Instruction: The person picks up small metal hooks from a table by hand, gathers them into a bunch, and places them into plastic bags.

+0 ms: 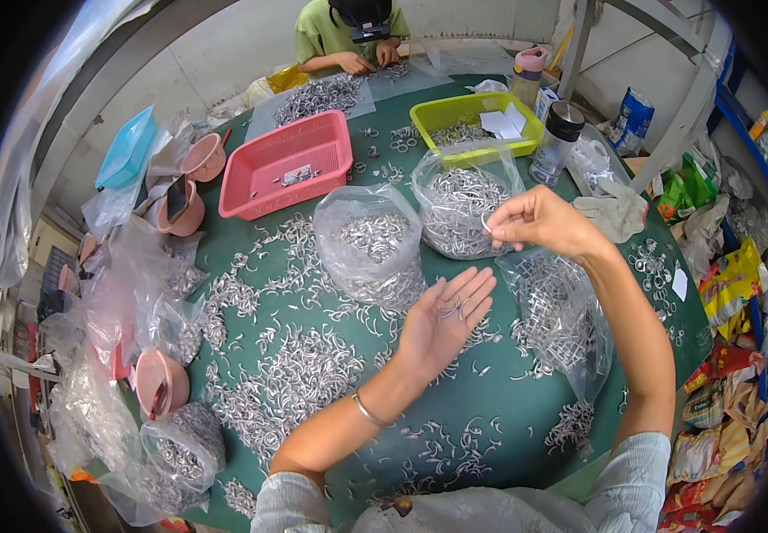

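Observation:
My left hand [444, 318] is held palm up over the green table [500, 417], with a few small curved metal pieces [449, 310] lying on the palm. My right hand [535, 220] is raised above an open clear bag of metal rings [460, 211] and pinches a small metal ring [487, 224] between its fingertips. Loose curved metal pieces [300, 373] lie scattered over the table under and to the left of my left arm.
A second clear bag of metal parts [372, 247] stands left of the first, another bag [562, 311] lies under my right arm. A pink basket [288, 165] and a yellow-green basket [473, 120] sit farther back. A person in green [348, 35] works across the table. Bottles [557, 142] stand at right.

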A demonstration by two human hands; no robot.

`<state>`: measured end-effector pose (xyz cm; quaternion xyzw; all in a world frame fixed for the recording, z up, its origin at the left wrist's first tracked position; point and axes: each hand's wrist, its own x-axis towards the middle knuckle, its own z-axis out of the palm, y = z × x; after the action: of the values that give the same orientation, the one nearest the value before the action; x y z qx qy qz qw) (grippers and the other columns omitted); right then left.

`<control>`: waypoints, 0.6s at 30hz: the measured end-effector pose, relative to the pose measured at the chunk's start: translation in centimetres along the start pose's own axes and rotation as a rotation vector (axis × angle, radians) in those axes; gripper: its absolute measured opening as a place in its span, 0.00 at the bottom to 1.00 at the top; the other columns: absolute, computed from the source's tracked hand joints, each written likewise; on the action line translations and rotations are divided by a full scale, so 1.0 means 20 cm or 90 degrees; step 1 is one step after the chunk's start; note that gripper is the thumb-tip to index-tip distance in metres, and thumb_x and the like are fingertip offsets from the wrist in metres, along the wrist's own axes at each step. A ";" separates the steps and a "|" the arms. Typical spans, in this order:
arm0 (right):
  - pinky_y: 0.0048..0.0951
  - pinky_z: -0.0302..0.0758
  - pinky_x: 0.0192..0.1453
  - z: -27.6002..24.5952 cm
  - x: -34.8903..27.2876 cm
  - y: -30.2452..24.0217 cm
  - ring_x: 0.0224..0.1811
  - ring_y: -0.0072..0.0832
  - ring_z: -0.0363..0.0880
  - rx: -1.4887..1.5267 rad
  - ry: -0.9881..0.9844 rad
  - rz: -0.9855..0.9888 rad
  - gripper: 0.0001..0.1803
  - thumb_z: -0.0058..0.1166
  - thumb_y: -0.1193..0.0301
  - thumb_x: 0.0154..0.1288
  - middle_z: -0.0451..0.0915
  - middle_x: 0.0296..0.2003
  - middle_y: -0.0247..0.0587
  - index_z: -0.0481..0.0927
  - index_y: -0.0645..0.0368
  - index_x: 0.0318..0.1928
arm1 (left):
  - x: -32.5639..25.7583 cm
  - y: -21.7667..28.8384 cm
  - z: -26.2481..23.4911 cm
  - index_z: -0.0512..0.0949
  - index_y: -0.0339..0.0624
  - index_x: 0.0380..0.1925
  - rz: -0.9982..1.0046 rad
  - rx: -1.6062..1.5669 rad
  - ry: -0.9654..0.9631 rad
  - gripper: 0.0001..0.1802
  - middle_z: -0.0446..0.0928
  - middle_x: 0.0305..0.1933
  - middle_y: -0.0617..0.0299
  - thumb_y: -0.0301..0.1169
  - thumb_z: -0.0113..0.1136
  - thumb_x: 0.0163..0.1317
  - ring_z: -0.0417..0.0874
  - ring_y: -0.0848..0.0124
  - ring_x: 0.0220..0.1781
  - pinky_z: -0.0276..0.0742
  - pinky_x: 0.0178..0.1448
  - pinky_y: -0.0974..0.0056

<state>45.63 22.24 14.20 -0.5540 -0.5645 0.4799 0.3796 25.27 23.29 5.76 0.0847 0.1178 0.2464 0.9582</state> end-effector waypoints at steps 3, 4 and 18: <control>0.18 0.68 0.29 0.07 -0.05 0.02 0.24 0.16 0.71 -0.051 0.021 -0.011 0.07 0.56 0.75 0.54 0.79 0.24 0.34 0.79 0.66 0.33 | 0.03 0.00 0.02 0.55 0.29 0.59 0.006 -0.012 -0.028 0.27 0.58 0.62 0.47 0.39 0.34 0.67 0.59 0.61 0.65 0.53 0.68 0.60; 0.20 0.70 0.32 0.09 -0.05 0.06 0.27 0.17 0.73 -0.082 -0.002 -0.077 0.07 0.55 0.75 0.54 0.79 0.25 0.34 0.79 0.66 0.33 | 0.03 0.00 0.03 0.56 0.30 0.58 0.006 -0.023 -0.023 0.26 0.60 0.60 0.48 0.39 0.35 0.67 0.61 0.62 0.63 0.56 0.66 0.61; 0.40 0.63 0.58 0.04 0.33 0.09 0.56 0.47 0.61 -0.684 0.038 0.007 0.32 0.63 0.74 0.40 0.67 0.53 0.50 0.70 0.61 0.51 | 0.02 -0.03 -0.03 0.63 0.35 0.50 -0.030 0.026 0.126 0.15 0.63 0.26 0.65 0.27 0.43 0.64 0.58 0.78 0.23 0.59 0.26 0.74</control>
<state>44.70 28.64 11.64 -0.6864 -0.7167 0.1092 0.0563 25.73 23.11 5.02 0.0765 0.2187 0.2286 0.9456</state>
